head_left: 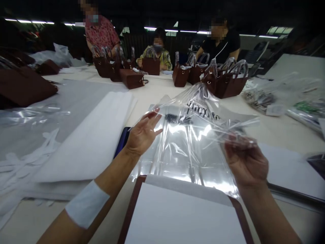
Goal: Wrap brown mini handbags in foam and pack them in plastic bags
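A clear plastic bag (pixel 177 145) with dark lettering lies spread on the table in front of me, its far part lifted. My right hand (pixel 247 162) is closed on the bunched right edge of the plastic. On the other side my left hand (pixel 144 132), fingers spread, is at the sheet's left edge, with some plastic over the fingertips. Nearest to me is a brown handbag (pixel 138 200), of which only the edges show around a white sheet (pixel 188 217). A pale patch sticks to my left forearm.
Several brown handbags with wrapped handles (pixel 133 78) stand across the table, another (pixel 25 84) at the left. White foam sheets (pixel 93 135) are stacked left. Bags of hardware (pixel 266 98) lie right. Three people (pixel 157 54) are at the far side.
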`<action>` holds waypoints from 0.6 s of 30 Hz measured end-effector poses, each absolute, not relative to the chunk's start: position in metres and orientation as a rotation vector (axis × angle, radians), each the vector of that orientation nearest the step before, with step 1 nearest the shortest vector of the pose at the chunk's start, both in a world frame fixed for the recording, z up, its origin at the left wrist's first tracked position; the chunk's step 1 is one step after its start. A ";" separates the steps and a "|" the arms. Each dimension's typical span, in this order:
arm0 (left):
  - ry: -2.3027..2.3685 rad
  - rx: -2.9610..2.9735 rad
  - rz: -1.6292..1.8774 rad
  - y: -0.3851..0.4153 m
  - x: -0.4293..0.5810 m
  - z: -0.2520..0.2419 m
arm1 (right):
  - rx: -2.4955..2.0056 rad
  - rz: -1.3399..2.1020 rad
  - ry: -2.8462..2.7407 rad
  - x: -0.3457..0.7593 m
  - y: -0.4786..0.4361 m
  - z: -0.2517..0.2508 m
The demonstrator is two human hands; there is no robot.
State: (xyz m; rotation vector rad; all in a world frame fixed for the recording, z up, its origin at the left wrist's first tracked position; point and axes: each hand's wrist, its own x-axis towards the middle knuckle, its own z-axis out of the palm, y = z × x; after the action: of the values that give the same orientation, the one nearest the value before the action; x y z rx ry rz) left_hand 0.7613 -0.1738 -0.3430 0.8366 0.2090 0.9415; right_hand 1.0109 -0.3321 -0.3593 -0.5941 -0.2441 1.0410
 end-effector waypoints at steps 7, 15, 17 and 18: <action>0.212 0.601 0.819 -0.229 0.711 -0.325 | -0.844 1.312 -0.158 0.987 -0.395 -0.350; 0.262 0.454 0.815 -0.283 0.683 -0.310 | -0.768 1.571 -0.382 0.970 -0.457 -0.350; 0.176 0.452 0.792 -0.293 0.674 -0.321 | -0.777 1.581 -0.510 0.971 -0.476 -0.364; 0.141 0.442 0.779 -0.295 0.670 -0.327 | -0.838 1.531 -0.535 0.972 -0.483 -0.369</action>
State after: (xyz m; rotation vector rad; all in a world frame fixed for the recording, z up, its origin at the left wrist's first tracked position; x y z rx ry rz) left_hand 0.6697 -0.2951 -0.3267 0.4423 0.1411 0.7792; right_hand 0.9719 -0.4831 -0.3691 -0.8381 -0.5346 1.5307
